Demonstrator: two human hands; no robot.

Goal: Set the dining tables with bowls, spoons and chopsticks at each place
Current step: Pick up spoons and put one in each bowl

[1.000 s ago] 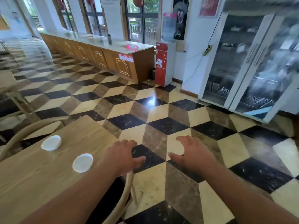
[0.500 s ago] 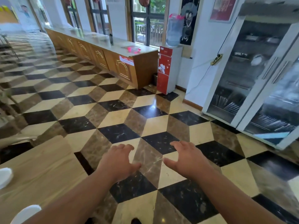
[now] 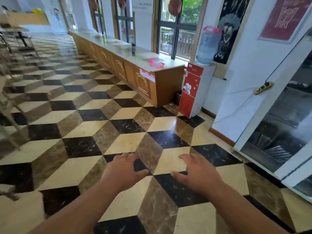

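Both arms are being stretched forward, palms down, above a floor of black, cream and brown tiles. The left hand (image 3: 125,169) is being held loosely spread, thumb angled toward the right hand (image 3: 197,173), which is being held the same way. Nothing is being gripped by either. Hands this empty and level are being read as those of someone between loads, on the way to fetch more tableware.

No bowl or spoon is being shown here. Only a corner of a pale wooden table (image 3: 16,213) is being caught at the lower left, and it is bare where it shows.

Along the right side a white cabinet (image 3: 287,115) with glass doors is being seen at an angle. Near the front left corner of its lowest shelf, bundles of thin dark sticks (image 3: 278,153) are being glimpsed through the glass — probably the chopsticks, though the blur is preventing certainty. Their long axes are being read as roughly flat along the shelf, with the ends fanned toward the cabinet's left edge.

Farther back, a long wooden counter (image 3: 128,65) is being seen under the windows, with a red water dispenser (image 3: 190,88) at its near end.
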